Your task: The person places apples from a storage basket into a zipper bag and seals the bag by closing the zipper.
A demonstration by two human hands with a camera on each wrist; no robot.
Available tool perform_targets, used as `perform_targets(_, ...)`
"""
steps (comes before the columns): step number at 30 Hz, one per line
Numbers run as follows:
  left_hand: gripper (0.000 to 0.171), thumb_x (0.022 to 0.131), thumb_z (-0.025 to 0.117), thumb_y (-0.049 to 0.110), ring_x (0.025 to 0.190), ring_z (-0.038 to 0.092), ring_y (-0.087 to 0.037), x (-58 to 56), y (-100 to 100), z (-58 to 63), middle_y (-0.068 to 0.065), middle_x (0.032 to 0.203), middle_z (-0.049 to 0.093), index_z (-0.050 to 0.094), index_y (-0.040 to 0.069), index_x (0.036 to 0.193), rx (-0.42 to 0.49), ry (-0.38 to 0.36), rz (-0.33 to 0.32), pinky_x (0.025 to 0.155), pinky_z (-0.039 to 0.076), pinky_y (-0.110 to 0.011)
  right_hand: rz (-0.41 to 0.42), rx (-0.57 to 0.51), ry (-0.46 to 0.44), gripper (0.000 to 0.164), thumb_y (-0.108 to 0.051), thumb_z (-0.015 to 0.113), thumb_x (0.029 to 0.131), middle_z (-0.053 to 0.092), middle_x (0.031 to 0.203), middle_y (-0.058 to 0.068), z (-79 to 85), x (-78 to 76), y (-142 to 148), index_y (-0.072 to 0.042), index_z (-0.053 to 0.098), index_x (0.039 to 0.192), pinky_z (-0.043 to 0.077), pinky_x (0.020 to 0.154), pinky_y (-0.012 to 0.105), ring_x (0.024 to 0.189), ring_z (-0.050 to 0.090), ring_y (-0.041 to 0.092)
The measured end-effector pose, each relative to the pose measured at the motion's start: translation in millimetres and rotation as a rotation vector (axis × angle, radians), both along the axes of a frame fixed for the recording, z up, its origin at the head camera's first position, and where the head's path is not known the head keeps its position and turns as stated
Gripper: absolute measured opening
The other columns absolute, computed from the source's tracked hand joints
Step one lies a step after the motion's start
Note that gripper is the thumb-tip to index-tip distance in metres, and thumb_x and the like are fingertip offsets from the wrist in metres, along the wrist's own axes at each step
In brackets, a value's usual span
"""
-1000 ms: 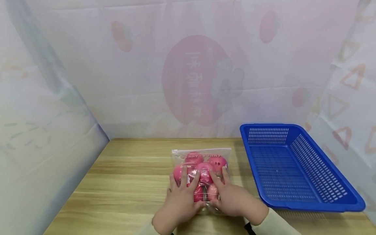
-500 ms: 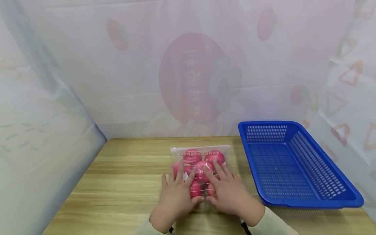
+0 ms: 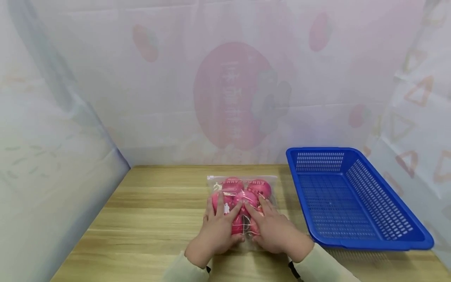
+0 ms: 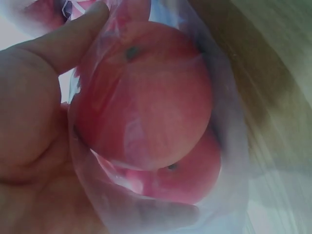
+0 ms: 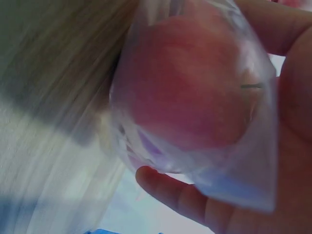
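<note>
A clear zip bag (image 3: 215, 184) with pink lettering lies flat on the wooden table, its slider strip at the far edge. Several round red-pink fruits (image 3: 260, 188) fill it. Spread fingers of my left hand (image 3: 217, 233) rest on the bag's near left part, and my right hand (image 3: 276, 234) lies likewise on the near right; the thumbs point toward each other. In the left wrist view, two red fruits (image 4: 146, 97) with small stem spots show through the plastic beside the palm. One stemmed fruit (image 5: 190, 83) fills the bag's corner in the right wrist view.
A blue plastic basket (image 3: 370, 246) with slotted walls stands right of the bag, close to the right forearm. The wooden table (image 3: 151, 219) extends to the left. Pale printed cloth (image 3: 158, 98) hangs at the back and on both sides.
The hands first lifted slightly and spread apart over the bag, then came closer together again with fingers still spread. The bag stays almost in place; the whole view shifts a little.
</note>
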State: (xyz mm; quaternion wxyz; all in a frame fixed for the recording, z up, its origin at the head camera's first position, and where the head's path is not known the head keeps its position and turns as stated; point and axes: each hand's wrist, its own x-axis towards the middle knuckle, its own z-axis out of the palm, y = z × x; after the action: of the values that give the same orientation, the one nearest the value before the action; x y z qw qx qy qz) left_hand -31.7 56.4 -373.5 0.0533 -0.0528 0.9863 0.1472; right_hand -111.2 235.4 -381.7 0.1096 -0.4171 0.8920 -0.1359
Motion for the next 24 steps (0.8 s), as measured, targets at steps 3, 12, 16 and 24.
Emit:
perform_targets(3,0.091,0.079,0.080,0.051,0.140,-0.007,-0.060,-5.1,-0.6,-3.2,-0.024,0.162,-0.006,0.036,0.032,0.156,0.026,0.001,0.024,0.100,0.025,-0.076,-0.010,0.006,0.004,0.089,-0.036,0.078,0.086,0.011,0.162,0.023,-2.2,-4.7,-2.8,-0.025,0.028,0.159,0.047,0.094,0.061,0.145,0.018,0.042)
perform_targets(12,0.093,0.078,0.081,0.050,0.141,-0.010,-0.058,-13.2,-6.4,-7.0,-0.021,0.163,-0.009,0.034,0.034,0.157,0.054,0.004,0.025,0.103,0.024,-0.074,-0.014,0.022,0.009,0.092,-0.035,0.078,0.086,0.008,0.163,0.023,-6.9,-12.3,-5.6,-0.026,0.024,0.160,0.045,0.099,0.057,0.146,0.016,0.042)
perform_targets(16,0.091,0.079,0.079,0.053,0.142,-0.012,-0.056,-7.4,-9.5,-4.1,-0.021,0.163,-0.008,0.035,0.033,0.156,0.043,-0.017,-0.006,0.102,0.027,-0.073,-0.016,0.030,0.001,0.087,-0.037,0.077,0.087,0.010,0.162,0.023,-7.3,-8.4,-4.2,-0.027,0.029,0.159,0.044,0.099,0.060,0.146,0.015,0.043)
perform_targets(24,0.090,0.080,0.078,0.054,0.142,-0.010,-0.056,1.9,-8.1,3.8,-0.022,0.163,-0.006,0.035,0.033,0.156,0.016,-0.055,-0.056,0.097,0.036,-0.072,-0.018,0.041,-0.011,0.085,-0.039,0.076,0.087,0.011,0.162,0.023,-5.4,0.0,0.6,-0.028,0.031,0.158,0.041,0.097,0.066,0.146,0.012,0.044)
